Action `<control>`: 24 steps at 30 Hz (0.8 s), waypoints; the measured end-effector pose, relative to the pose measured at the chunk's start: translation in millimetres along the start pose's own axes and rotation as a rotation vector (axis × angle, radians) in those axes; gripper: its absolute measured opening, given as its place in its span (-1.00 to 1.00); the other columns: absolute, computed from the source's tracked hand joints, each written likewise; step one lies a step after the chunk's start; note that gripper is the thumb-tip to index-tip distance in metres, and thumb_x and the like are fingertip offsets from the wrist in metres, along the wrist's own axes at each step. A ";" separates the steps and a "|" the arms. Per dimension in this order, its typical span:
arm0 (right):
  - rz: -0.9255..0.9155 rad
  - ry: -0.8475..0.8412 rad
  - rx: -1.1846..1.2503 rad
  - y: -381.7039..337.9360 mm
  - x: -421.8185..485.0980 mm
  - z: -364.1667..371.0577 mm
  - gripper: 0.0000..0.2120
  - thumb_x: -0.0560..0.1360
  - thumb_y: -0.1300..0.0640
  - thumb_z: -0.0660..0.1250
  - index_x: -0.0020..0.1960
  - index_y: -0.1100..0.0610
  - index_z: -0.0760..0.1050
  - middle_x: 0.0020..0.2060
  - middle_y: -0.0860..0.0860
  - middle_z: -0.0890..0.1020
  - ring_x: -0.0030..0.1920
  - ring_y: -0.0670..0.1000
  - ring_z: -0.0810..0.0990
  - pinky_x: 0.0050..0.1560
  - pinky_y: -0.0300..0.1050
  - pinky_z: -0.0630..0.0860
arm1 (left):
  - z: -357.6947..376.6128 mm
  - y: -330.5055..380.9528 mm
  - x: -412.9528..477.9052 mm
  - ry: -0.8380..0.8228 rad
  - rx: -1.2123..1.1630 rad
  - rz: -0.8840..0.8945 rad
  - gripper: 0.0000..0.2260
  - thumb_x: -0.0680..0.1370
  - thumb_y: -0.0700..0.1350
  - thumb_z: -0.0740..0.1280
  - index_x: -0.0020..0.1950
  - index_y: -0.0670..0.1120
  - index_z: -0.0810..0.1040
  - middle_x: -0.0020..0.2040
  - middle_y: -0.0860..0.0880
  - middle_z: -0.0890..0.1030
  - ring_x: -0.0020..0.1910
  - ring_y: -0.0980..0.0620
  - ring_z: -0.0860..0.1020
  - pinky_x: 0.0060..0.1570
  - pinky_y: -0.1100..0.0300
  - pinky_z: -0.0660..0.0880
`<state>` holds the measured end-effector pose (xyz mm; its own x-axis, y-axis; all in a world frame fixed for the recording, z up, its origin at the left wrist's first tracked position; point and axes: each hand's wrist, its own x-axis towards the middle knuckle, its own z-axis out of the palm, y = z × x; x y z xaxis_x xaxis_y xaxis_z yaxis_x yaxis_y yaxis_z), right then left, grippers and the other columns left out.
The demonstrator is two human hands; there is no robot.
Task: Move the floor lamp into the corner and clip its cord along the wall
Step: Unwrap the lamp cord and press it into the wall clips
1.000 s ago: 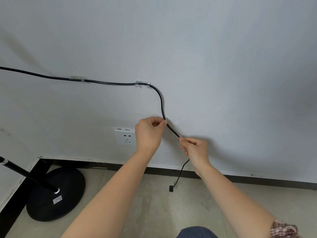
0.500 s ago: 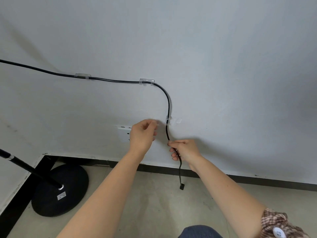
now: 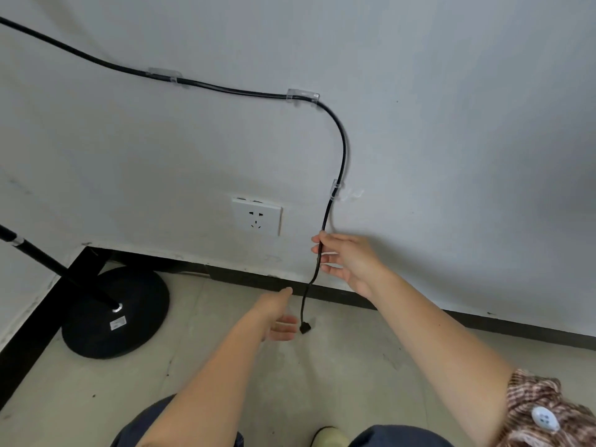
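Observation:
The black cord (image 3: 344, 146) runs along the white wall from the upper left through clear clips: a left clip (image 3: 163, 74), a middle clip (image 3: 302, 95) and a lower vertical clip (image 3: 335, 188). Below the last clip the cord hangs down to a small black plug (image 3: 304, 328) near the floor. My right hand (image 3: 346, 258) loosely holds the hanging cord, fingers partly spread. My left hand (image 3: 277, 316) is open, low, just left of the plug and not touching it. The floor lamp's round black base (image 3: 116, 312) and pole (image 3: 58, 267) stand in the left corner.
A white wall socket (image 3: 257, 216) sits left of the hanging cord. A black skirting board (image 3: 483, 321) runs along the foot of the wall. The floor is grey tile. My knees and a shoe (image 3: 329, 437) show at the bottom edge.
My left hand left the lower clip and dropped toward the plug. The cord now sits in that clip and hangs straight. My right hand slid lower along the cord.

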<state>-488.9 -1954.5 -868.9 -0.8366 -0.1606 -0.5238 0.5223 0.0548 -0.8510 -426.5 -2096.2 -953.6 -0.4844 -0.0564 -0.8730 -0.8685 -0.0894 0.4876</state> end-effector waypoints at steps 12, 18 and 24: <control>-0.029 -0.010 -0.016 12.7 2.4 -5.8 -0.92 0.43 0.12 0.43 -0.10 0.11 0.64 -0.25 0.00 0.65 -0.32 -0.04 0.57 -0.24 -0.19 0.52 | 3.9 -6.7 14.3 -0.087 -0.742 -0.006 -0.85 0.47 -0.44 0.31 -0.28 -0.29 0.47 -0.55 -0.17 0.57 -0.59 -0.01 0.57 -0.50 0.25 0.56; 0.069 0.024 -0.337 35.8 1.9 -0.7 -0.69 0.36 0.09 0.51 0.07 0.10 0.58 -0.07 0.03 0.66 -0.15 -0.05 0.60 -0.16 -0.18 0.54 | -21.3 3.5 18.7 -0.085 -0.770 0.126 -0.87 0.47 -0.44 0.31 -0.19 -0.24 0.49 -0.38 -0.13 0.63 -0.53 0.08 0.63 -0.44 0.32 0.59; 0.196 0.070 -0.189 53.4 21.5 14.9 -0.83 0.46 0.09 0.42 -0.04 0.17 0.54 -0.24 0.07 0.62 -0.30 -0.01 0.57 -0.31 -0.20 0.50 | -29.9 7.5 33.3 -0.085 -0.736 0.269 -0.79 0.43 -0.45 0.36 -0.14 -0.15 0.47 -0.38 -0.06 0.66 -0.35 0.06 0.67 -0.42 0.35 0.58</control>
<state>-476.5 -1969.7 -925.1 -0.7355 -0.0609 -0.6747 0.6406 0.2616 -0.7219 -446.0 -2128.5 -978.9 -0.7000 -0.0963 -0.7076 -0.4415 -0.7204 0.5348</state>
